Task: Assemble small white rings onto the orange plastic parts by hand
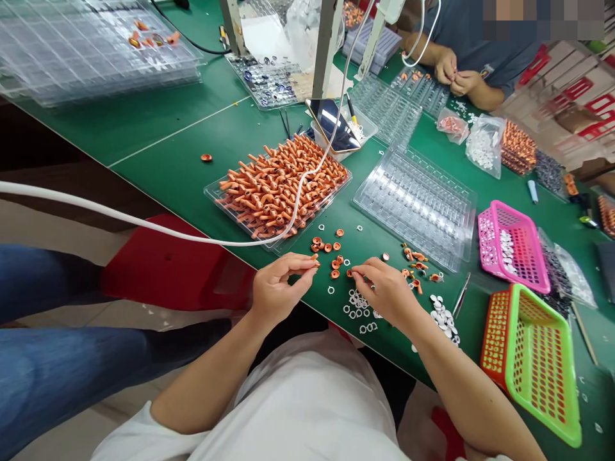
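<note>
My left hand (278, 282) is pinched shut on a small orange part (314, 258) at the near edge of the green table (182, 153). My right hand (382, 285) is curled, its fingertips pinched on something tiny near loose white rings (355, 304) and small orange caps (331, 246). What it pinches is too small to name. Behind both hands lies a clear tray heaped with orange parts (278, 189).
An empty clear blister tray (416, 202) lies right of the heap. A pink basket (512, 246) and a green-and-orange basket (538, 358) stand at the right. Tweezers (461, 296) lie near white discs (444, 317). A white cable (144, 224) crosses in front. Another person's hands (454, 73) work at the far side.
</note>
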Demonstrator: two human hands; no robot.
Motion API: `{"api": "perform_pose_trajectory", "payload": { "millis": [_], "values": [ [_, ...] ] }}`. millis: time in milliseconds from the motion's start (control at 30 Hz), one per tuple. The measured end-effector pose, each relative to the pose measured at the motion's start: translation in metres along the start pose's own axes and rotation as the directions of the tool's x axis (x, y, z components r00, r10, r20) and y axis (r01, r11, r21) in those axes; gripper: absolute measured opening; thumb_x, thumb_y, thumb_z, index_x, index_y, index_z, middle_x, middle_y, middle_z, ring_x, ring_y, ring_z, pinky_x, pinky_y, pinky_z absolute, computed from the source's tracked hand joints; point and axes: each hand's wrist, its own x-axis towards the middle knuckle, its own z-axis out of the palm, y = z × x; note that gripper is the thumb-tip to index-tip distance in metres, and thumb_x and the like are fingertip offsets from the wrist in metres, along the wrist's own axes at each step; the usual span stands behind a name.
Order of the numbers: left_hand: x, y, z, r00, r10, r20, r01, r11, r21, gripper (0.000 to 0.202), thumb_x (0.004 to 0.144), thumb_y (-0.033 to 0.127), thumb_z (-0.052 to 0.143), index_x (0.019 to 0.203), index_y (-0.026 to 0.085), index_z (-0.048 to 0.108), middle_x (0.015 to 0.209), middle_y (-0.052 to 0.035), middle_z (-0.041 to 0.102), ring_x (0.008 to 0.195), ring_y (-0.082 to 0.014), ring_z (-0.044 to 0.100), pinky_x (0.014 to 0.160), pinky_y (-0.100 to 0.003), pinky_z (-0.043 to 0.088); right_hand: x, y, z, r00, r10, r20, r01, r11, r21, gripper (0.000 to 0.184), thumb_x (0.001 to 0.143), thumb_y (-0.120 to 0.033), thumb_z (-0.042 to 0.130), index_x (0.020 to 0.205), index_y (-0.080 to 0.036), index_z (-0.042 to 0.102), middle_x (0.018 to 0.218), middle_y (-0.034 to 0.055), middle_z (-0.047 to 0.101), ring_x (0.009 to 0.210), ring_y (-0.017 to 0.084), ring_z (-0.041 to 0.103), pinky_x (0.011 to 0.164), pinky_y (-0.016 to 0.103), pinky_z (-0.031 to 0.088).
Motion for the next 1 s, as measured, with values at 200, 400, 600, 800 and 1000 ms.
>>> {"api": "perform_pose_trajectory", "payload": {
  "millis": [200,400,600,800,1000],
  "values": [
    [0.0,0.001,0.0,1.0,-0.004,0.002,0.004,1.0,0.007,0.01,0.078,0.015,0.073,0.086,0.021,0.075,0.088,-0.0037,0.073,0.083,-0.0181,0.071,0.077,-0.029,0.063,-0.011,0.007,-0.008,0.997,-0.009,-0.078,0.008,1.0,-0.015,0.022,0.099,-0.021,0.047,0.103,-0.015,0.068,0.093,0.0089,0.066,0.08,0.018,0.065,0.065,0.028,0.052],
    [0.0,0.001,-0.001,1.0,0.015,0.006,-0.015,1.0,0.021,0.011,0.077,0.014,0.074,0.085,0.021,0.074,0.087,-0.0032,0.073,0.083,-0.0181,0.071,0.078,-0.03,0.063,-0.017,0.006,-0.007,0.998,-0.031,-0.059,0.029,0.999,-0.031,0.022,0.098,-0.018,0.047,0.109,-0.017,0.066,0.097,0.0096,0.065,0.088,0.02,0.064,0.074,0.032,0.055],
    [0.0,0.0,-0.001,1.0,0.02,0.006,-0.02,0.999,0.029,0.013,0.078,0.012,0.073,0.086,0.022,0.075,0.088,-0.0037,0.073,0.084,-0.0184,0.07,0.079,-0.031,0.062,-0.013,0.0,-0.002,0.999,-0.039,0.002,0.04,0.999,-0.037,0.023,0.097,-0.014,0.047,0.11,-0.016,0.066,0.095,0.0097,0.062,0.085,0.02,0.061,0.075,0.034,0.053],
    [0.0,0.0,-0.001,1.0,0.029,0.004,-0.03,0.999,0.022,0.014,0.077,0.011,0.073,0.086,0.022,0.075,0.088,-0.0034,0.073,0.084,-0.0183,0.07,0.08,-0.031,0.061,-0.012,-0.004,-0.001,0.997,-0.077,0.02,0.078,0.994,-0.073,0.025,0.097,-0.014,0.046,0.114,-0.017,0.065,0.094,0.0092,0.061,0.08,0.018,0.057,0.067,0.029,0.047],
    [0.0,0.001,-0.001,1.0,0.028,0.009,-0.029,0.999,0.028,0.015,0.078,0.01,0.073,0.087,0.021,0.075,0.089,-0.0034,0.073,0.083,-0.0177,0.071,0.08,-0.03,0.062,-0.008,-0.009,0.007,0.979,-0.205,0.002,0.2,0.956,-0.212,0.021,0.096,-0.014,0.048,0.104,-0.016,0.067,0.093,0.0092,0.063,0.078,0.019,0.055,0.066,0.03,0.041]
  ]
}}
